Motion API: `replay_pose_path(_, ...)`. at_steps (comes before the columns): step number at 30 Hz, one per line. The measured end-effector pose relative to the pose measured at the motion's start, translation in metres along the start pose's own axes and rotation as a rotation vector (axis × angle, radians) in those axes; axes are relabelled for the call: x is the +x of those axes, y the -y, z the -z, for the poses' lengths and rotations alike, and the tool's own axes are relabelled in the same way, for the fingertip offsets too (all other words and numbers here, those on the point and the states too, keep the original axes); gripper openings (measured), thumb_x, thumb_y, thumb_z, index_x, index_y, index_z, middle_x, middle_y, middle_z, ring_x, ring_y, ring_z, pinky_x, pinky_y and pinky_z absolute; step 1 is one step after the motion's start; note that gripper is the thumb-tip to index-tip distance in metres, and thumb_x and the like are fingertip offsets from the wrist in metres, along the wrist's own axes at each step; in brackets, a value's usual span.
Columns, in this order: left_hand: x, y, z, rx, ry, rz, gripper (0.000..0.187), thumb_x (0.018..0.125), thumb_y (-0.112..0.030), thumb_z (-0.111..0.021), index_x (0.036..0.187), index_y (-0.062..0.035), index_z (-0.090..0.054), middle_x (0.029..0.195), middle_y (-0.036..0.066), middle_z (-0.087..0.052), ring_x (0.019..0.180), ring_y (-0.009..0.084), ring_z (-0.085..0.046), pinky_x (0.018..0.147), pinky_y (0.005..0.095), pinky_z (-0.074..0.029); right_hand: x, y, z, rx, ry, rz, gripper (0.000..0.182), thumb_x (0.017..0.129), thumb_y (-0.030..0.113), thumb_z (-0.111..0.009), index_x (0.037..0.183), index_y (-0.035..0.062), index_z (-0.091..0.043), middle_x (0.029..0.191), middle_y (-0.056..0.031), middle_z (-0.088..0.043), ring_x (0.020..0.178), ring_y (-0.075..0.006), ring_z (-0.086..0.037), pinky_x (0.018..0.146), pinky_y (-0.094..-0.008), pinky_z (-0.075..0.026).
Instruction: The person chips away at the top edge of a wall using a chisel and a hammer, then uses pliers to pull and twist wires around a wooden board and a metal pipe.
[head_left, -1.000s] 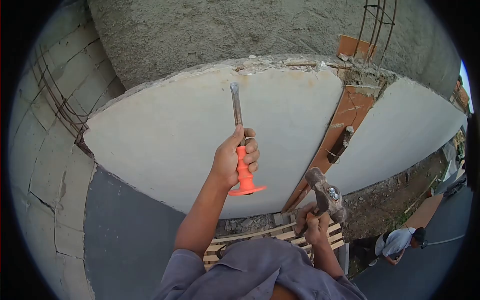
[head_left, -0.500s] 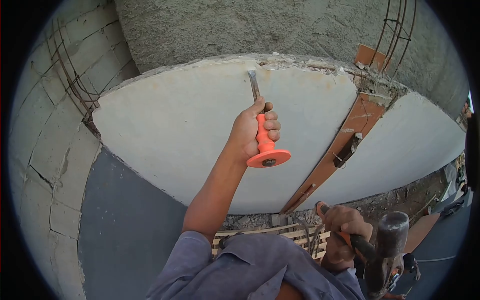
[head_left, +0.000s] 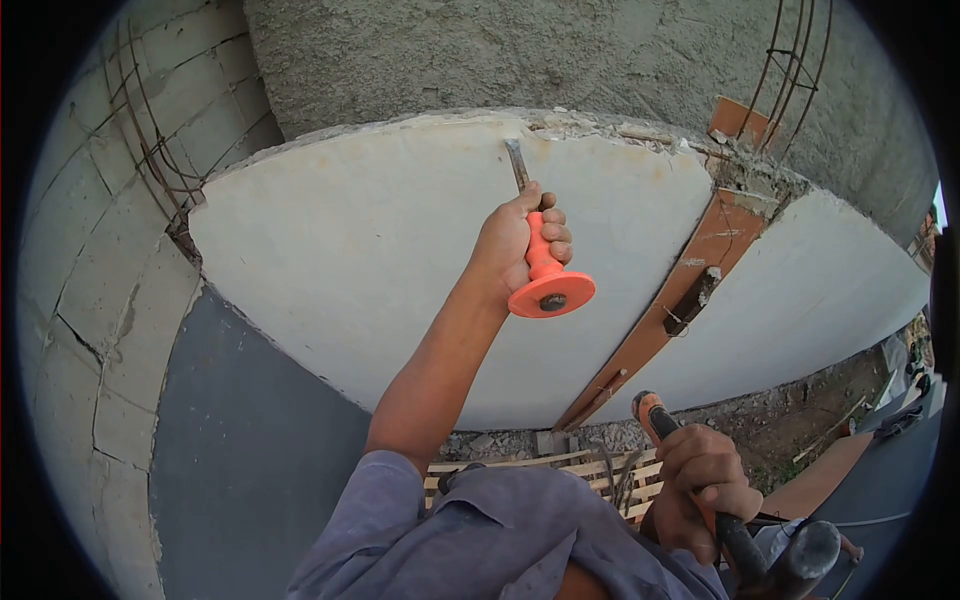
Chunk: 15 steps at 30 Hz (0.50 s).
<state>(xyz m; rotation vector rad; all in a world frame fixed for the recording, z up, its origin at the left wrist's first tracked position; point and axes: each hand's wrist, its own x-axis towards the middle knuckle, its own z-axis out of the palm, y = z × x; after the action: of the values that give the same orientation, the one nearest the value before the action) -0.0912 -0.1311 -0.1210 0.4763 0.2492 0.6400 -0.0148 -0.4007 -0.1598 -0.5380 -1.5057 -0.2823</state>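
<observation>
My left hand [head_left: 522, 240] is wrapped round the orange grip of a chisel [head_left: 551, 291] with a round hand guard. The blade points away from me, its tip right at the broken upper edge of the white wall [head_left: 360, 230]. The chisel's metal striking end shows in the middle of the guard, facing me. Low on the right, my right hand [head_left: 708, 475] grips the black and orange handle of a hammer [head_left: 808, 552]. The hammer's dark round head hangs near the bottom of the view, well apart from the chisel.
An orange-brown board [head_left: 690, 270] with a dark wood block runs down the wall. Bare rebar [head_left: 795, 70] rises at the top right, more [head_left: 155, 150] at the left by the block wall [head_left: 110, 300]. Wooden slats [head_left: 590, 470] lie below. Another person's hand [head_left: 853, 550] shows at the lower right.
The hammer has swung lower, its head dropping toward the bottom edge. My left hand and the chisel appear slightly up and to the right, with the tip still at the wall edge.
</observation>
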Motion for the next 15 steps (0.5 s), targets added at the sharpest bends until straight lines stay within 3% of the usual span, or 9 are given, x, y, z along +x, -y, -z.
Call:
replay_pose_path(2, 0.000, 0.001, 0.000, 0.002, 0.000, 0.004, 0.025, 0.104, -0.031, -0.045, 0.093, -0.0093, -0.047, 0.071, -0.001, -0.046, 0.055, 0.0090, -0.046, 0.044, 0.0254, -0.042, 0.000, 0.000, -0.001, 0.015, -0.005, 0.000, 0.032, 0.086, 0.021, -0.066, 0.101, 0.0072, -0.042, 0.065, -0.0057, -0.045, 0.043, -0.0174, -0.048, 0.041, -0.0358, -0.049)
replay_pose_path(5, 0.001, 0.001, -0.001, 0.001, 0.004, 0.011, 0.024, 0.104, -0.031, -0.045, 0.093, -0.0094, -0.047, 0.071, -0.001, -0.046, 0.055, 0.0089, -0.046, 0.044, 0.0254, -0.042, 0.001, -0.001, 0.000, 0.016, 0.009, 0.016, 0.031, 0.084, 0.019, -0.066, 0.100, 0.0073, -0.042, 0.065, -0.0055, -0.045, 0.043, -0.0177, -0.048, 0.041, -0.0354, -0.048)
replay_pose_path(7, 0.001, 0.001, -0.004, 0.019, -0.011, 0.001, 0.025, 0.104, -0.031, -0.044, 0.093, -0.0096, -0.047, 0.071, -0.001, -0.046, 0.055, 0.0089, -0.046, 0.044, 0.0255, -0.042, -0.001, -0.002, 0.001, -0.005, 0.010, 0.023, 0.032, 0.088, 0.026, -0.065, 0.100, 0.0074, -0.042, 0.065, -0.0052, -0.046, 0.043, -0.0177, -0.049, 0.041, -0.0351, -0.049)
replay_pose_path(9, 0.001, 0.001, -0.005, 0.013, -0.011, 0.003, 0.024, 0.104, -0.031, -0.044, 0.093, -0.0096, -0.047, 0.071, -0.001, -0.046, 0.055, 0.0089, -0.046, 0.044, 0.0256, -0.042, 0.000, -0.002, -0.001, -0.023, 0.014, 0.012, 0.044, 0.091, 0.049, -0.056, 0.103, 0.0079, -0.044, 0.066, -0.0050, -0.046, 0.044, -0.0167, -0.048, 0.041, -0.0336, -0.047)
replay_pose_path(11, 0.001, 0.002, -0.007, 0.005, -0.015, 0.002, 0.024, 0.104, -0.031, -0.044, 0.094, -0.0097, -0.047, 0.071, -0.001, -0.046, 0.055, 0.0088, -0.046, 0.045, 0.0256, -0.041, 0.000, -0.003, -0.004, -0.010, -0.002, 0.020, 0.042, 0.092, 0.048, -0.054, 0.103, 0.0082, -0.044, 0.065, -0.0048, -0.046, 0.044, -0.0166, -0.048, 0.040, -0.0337, -0.047)
replay_pose_path(14, 0.001, 0.003, -0.012, -0.007, -0.017, -0.015, 0.024, 0.104, -0.031, -0.043, 0.093, -0.0098, -0.047, 0.071, -0.001, -0.046, 0.055, 0.0089, -0.046, 0.045, 0.0257, -0.041, -0.008, -0.021, -0.017, 0.074, -0.042, 0.075, 0.023, 0.089, 0.019, -0.060, 0.099, 0.0073, -0.043, 0.063, -0.0053, -0.046, 0.044, -0.0184, -0.050, 0.041, -0.0354, -0.048)
replay_pose_path(15, 0.002, 0.004, -0.013, -0.008, -0.018, -0.023, 0.024, 0.104, -0.031, -0.043, 0.093, -0.0099, -0.046, 0.071, -0.001, -0.046, 0.055, 0.0090, -0.046, 0.045, 0.0258, -0.041, -0.025, -0.040, -0.018, 0.067, 0.010, 0.035, 0.021, 0.088, 0.018, -0.060, 0.095, 0.0064, -0.044, 0.063, -0.0064, -0.047, 0.046, -0.0200, -0.051, 0.043, -0.0357, -0.047)
